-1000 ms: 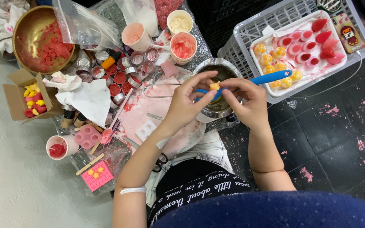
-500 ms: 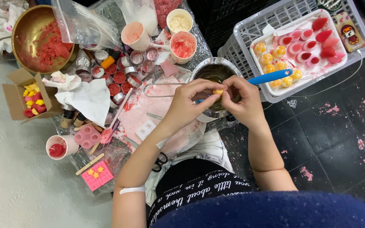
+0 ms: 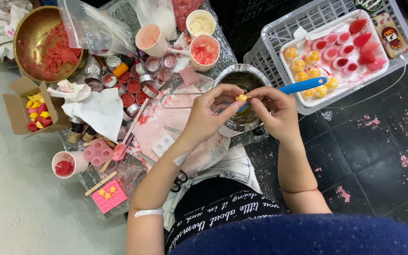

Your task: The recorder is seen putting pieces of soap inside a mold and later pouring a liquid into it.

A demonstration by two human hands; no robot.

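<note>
Both forearms come up from the near edge and bend inward, so the 2 hands meet over the steel pot [image 3: 244,78]. The left hand [image 3: 209,109] curls with its fingertips pinched together on a small yellow piece [image 3: 242,98], which sits right between the 2 hands, just above the pot's near rim. The right hand [image 3: 276,109] closes on the same piece from the other side and also grips a blue-handled tool [image 3: 302,86], whose handle slants up and right toward the white basket [image 3: 279,35].

The pot is hemmed in. The basket, holding a tray of yellow and red shapes [image 3: 331,56], stands just beside it on the right, and a pink-stained sheet [image 3: 159,123] lies on its left. Farther left are small tins [image 3: 133,87], crumpled paper [image 3: 97,111], a pink mould [image 3: 98,152] and a cardboard box [image 3: 22,106]. A brass bowl [image 3: 29,28] stands at the far left. Bare dark floor tiles [image 3: 378,165] spread to the near right of the right forearm.
</note>
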